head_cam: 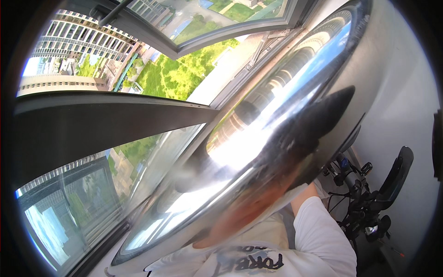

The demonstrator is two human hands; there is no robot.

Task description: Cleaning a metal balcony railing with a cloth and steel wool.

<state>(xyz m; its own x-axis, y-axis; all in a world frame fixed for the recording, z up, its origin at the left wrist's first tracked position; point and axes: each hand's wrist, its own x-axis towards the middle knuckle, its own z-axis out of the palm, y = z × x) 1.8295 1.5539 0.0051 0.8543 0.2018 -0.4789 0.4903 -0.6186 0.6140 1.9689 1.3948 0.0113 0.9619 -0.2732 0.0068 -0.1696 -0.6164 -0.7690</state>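
A large, polished metal object [263,138], long and curved, fills the middle from upper right to lower left, very close to the camera. Its exact kind cannot be told. Its surface mirrors buildings, sky and a skin-toned, blurred shape. Both of my hands are out of sight. My right forearm [306,199], in a white sleeve [320,225], passes behind the metal's lower edge, so what that hand touches is hidden. At the bottom, the left side of my white shirt [180,258] lies beneath the metal.
On the left, an open window sash [228,33] and a dark frame bar [104,128] border a high view of trees [173,74] and buildings [83,36]. A black bicycle [360,204] stands at the right by a pale wall [405,104].
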